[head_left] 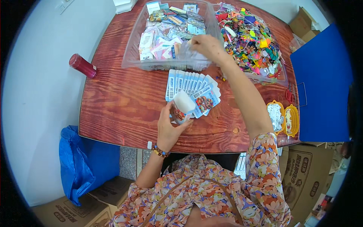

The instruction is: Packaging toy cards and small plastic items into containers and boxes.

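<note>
My left hand [169,128] is closed around a bent printed card [182,107], its white back curling toward the top. Just beyond it, a fan of blue-and-white cards [193,87] lies overlapped on the table. My right arm reaches forward to the near right part of a clear plastic bin [130,51] full of packaged cards and packets. There my right hand [208,46] pinches a see-through plastic packet [186,51], blurred, at the bin's near wall; its contents cannot be made out.
Right of the bin, a tray holds a heap of colourful small trinkets [249,41]. Red scissors [289,94] and yellow baskets [291,121] with white pieces lie at the right edge. A red bottle [82,66] stands left, a blue panel [321,87] right.
</note>
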The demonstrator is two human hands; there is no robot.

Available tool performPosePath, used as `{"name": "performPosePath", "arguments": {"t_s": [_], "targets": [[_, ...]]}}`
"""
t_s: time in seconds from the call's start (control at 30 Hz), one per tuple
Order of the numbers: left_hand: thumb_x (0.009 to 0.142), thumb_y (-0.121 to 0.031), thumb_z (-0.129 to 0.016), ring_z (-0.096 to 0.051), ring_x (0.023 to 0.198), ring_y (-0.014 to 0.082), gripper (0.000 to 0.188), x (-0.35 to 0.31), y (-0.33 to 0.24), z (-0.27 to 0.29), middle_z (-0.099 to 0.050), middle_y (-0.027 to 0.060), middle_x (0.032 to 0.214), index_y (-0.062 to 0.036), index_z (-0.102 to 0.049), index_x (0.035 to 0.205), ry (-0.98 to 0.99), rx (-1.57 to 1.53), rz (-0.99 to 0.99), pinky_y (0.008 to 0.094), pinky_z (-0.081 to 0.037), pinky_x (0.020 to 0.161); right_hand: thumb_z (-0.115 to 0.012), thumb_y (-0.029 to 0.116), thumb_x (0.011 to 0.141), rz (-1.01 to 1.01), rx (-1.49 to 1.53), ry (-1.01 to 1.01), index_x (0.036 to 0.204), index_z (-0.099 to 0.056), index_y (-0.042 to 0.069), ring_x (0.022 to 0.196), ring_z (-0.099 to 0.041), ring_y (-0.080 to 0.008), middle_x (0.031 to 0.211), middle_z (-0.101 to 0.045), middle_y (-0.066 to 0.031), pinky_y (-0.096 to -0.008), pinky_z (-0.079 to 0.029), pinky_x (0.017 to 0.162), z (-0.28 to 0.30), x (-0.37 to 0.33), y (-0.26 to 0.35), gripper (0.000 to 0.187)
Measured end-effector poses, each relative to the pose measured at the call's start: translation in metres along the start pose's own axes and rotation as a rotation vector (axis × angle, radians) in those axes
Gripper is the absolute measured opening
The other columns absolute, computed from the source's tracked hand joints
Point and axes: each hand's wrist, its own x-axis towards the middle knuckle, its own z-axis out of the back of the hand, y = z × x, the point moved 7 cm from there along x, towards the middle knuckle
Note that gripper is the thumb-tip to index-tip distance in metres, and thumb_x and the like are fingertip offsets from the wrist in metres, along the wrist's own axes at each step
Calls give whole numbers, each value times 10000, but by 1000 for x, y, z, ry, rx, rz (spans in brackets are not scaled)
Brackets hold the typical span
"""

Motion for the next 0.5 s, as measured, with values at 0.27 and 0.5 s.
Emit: {"name": "performPosePath", "arguments": {"t_s": [0.27,0.5], "targets": [[734,-240,-848,-575,1056,374,730,17,-16,-5,-543,185,1163,-34,-487,1335,-79,277,-194,432,-509,874,-652,163,934,-166,773,-293,1001,-668,13,596,-581,-52,737,-642,15,-223,-397,505,87,-70,25,165],[695,-180,-863,-579,1038,365,759,17,-32,-25,-536,185,1157,-20,-487,1334,-95,304,-280,428,-513,847,-655,74,926,-306,686,-304,945,-659,-4,618,-598,-54,729,-651,-15,-238,-449,535,73,-194,70,80]]}}
